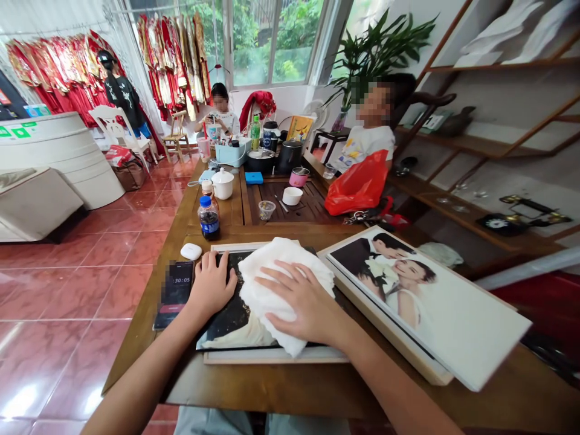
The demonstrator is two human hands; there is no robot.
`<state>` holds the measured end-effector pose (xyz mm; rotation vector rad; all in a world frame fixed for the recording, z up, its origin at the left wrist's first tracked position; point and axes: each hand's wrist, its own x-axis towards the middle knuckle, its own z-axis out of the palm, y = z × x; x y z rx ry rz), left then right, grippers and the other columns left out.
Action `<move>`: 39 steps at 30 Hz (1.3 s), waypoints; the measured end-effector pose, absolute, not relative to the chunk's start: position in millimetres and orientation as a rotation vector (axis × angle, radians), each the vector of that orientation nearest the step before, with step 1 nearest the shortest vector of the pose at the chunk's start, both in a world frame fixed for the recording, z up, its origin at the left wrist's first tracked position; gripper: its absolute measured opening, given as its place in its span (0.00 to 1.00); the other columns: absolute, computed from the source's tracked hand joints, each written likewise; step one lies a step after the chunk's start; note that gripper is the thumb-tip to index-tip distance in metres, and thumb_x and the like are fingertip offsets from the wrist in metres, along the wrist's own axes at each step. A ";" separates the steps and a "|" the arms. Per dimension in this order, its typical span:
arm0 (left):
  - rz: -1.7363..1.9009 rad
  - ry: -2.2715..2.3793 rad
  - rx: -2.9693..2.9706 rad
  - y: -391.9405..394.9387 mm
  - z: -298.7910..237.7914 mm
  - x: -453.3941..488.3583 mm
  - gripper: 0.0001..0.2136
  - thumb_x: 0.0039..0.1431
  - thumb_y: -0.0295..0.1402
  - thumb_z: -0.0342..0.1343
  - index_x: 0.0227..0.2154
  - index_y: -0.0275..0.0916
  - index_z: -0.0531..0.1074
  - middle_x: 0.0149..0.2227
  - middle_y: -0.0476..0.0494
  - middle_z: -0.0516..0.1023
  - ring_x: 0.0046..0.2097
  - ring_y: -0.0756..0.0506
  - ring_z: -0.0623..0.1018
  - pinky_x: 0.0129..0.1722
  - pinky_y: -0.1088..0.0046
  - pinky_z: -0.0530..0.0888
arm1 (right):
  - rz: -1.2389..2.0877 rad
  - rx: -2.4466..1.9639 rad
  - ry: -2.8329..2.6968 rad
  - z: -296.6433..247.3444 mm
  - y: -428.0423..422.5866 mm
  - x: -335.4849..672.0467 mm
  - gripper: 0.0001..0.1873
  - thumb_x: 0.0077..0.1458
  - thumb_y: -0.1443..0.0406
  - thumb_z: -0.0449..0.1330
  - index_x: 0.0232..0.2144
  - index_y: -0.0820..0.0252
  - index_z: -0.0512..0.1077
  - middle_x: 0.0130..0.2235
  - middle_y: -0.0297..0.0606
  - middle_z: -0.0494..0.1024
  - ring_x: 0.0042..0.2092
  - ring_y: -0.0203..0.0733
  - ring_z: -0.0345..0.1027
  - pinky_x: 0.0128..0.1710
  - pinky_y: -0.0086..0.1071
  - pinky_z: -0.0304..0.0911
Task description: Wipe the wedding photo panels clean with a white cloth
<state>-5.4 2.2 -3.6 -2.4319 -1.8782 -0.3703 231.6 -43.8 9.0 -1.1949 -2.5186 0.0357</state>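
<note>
My right hand (301,296) lies flat on a crumpled white cloth (281,290), pressing it onto a dark photo panel (231,308) that sits in a pale frame (272,355) on the wooden table (136,344). My left hand (211,287) rests on the same panel with its fingers spread, just left of the cloth. Beside my left hand lie a black smartphone (174,293) and a white earbud case (191,251). To the right, a large wedding photo panel (421,296) leans over the table edge, apart from my right hand.
Farther along the table stand a cola bottle (209,220), a white lidded cup (222,183), and a tea tray (290,202) with cups. A seated person (222,115) and another person (367,142) sit beyond it. A red plastic bag (357,184) lies near the table's right edge.
</note>
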 end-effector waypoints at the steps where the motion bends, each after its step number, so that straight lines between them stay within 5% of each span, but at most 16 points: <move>1: -0.373 -1.880 -2.429 2.0 -3.9 -5.3 0.24 0.70 0.37 0.45 0.65 0.33 0.63 0.61 0.27 0.67 0.65 0.32 0.65 0.60 0.49 0.68 | 0.059 -1.166 -2.533 9.3 -45.1 230.0 0.33 0.57 0.56 0.62 0.64 0.49 0.68 0.66 0.38 0.69 0.68 0.59 0.56 0.66 0.57 0.49; 29: -0.363 -1.886 -2.450 1.4 0.6 -5.1 0.24 0.70 0.37 0.45 0.65 0.33 0.63 0.61 0.27 0.67 0.65 0.32 0.65 0.61 0.49 0.67 | -0.046 -1.351 -2.411 11.9 -28.4 255.5 0.27 0.61 0.55 0.59 0.61 0.51 0.70 0.64 0.41 0.72 0.66 0.58 0.60 0.63 0.56 0.53; 39: -0.375 -1.931 -2.454 5.5 -3.0 -8.1 0.23 0.70 0.37 0.44 0.64 0.35 0.64 0.61 0.28 0.68 0.65 0.33 0.65 0.60 0.49 0.68 | -0.086 -1.506 -2.098 15.6 -20.9 297.3 0.33 0.63 0.47 0.55 0.65 0.53 0.64 0.67 0.48 0.66 0.68 0.60 0.57 0.66 0.61 0.49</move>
